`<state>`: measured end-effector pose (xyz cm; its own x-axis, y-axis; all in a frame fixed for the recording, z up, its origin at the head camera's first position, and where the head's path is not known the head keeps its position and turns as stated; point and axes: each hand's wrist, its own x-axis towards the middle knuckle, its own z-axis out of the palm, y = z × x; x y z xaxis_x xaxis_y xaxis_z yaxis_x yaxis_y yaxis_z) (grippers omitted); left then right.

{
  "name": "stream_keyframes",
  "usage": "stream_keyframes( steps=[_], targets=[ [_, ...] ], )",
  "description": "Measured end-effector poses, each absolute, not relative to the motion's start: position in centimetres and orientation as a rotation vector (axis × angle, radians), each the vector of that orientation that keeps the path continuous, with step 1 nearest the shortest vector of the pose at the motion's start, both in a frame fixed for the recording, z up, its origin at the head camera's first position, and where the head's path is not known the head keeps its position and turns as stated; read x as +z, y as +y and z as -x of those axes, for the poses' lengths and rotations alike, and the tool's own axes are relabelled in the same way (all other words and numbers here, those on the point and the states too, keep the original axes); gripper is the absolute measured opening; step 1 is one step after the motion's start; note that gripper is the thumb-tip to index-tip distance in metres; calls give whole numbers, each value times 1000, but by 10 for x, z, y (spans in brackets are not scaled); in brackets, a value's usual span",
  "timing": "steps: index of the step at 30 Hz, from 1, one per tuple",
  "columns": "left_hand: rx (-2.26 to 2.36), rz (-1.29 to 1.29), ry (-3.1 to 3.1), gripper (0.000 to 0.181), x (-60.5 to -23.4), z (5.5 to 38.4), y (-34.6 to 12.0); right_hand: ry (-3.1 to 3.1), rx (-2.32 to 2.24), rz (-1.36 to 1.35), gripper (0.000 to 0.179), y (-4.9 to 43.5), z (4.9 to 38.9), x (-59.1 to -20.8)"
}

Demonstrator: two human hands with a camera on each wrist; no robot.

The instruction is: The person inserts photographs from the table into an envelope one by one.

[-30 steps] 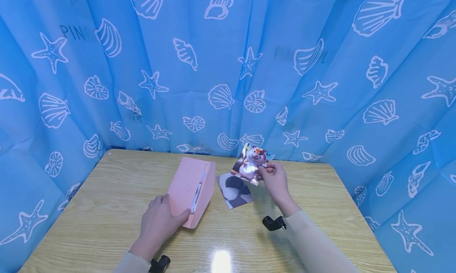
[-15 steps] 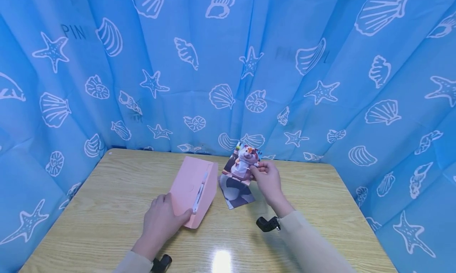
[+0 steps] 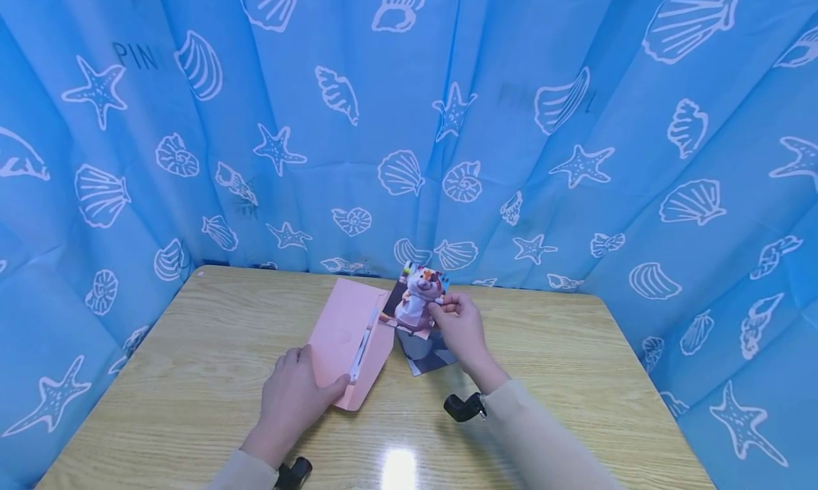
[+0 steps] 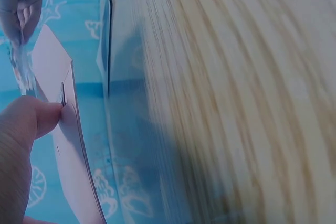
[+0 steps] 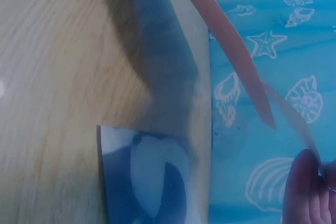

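Observation:
My left hand (image 3: 292, 396) grips the lower part of a pink envelope (image 3: 341, 327), its thumb near the opening. The envelope is tilted above the table with its flap (image 3: 378, 355) folded out, and a pale edge shows in the opening. With my right hand (image 3: 463, 334) I pinch the right edge of a picture card (image 3: 417, 302) showing a white and orange hamster-like figure. The card's lower left corner overlaps the flap in the head view; whether they touch I cannot tell. A dark-and-pale picture card (image 5: 149, 177) lies on the table, partly hidden in the head view.
The wooden table (image 3: 192, 362) ends at the back against a blue curtain (image 3: 409, 121) printed with shells and starfish. A black wrist camera (image 3: 465, 407) sits by the right cuff, and another black camera (image 3: 295, 472) by the left.
My right hand has carried the hamster card left and slightly down, from above the lying card towards the envelope. The left hand and envelope have shifted only slightly.

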<state>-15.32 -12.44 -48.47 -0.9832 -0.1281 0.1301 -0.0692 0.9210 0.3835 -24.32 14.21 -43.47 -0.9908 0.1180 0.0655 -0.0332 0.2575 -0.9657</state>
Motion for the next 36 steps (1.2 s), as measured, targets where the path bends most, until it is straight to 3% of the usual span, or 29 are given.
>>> stream_keyframes(
  steps=[36],
  targets=[
    [-557,-140,-2910,98,-484,152,-120,-2657,1924,-137,19,110,221,-453]
  ],
)
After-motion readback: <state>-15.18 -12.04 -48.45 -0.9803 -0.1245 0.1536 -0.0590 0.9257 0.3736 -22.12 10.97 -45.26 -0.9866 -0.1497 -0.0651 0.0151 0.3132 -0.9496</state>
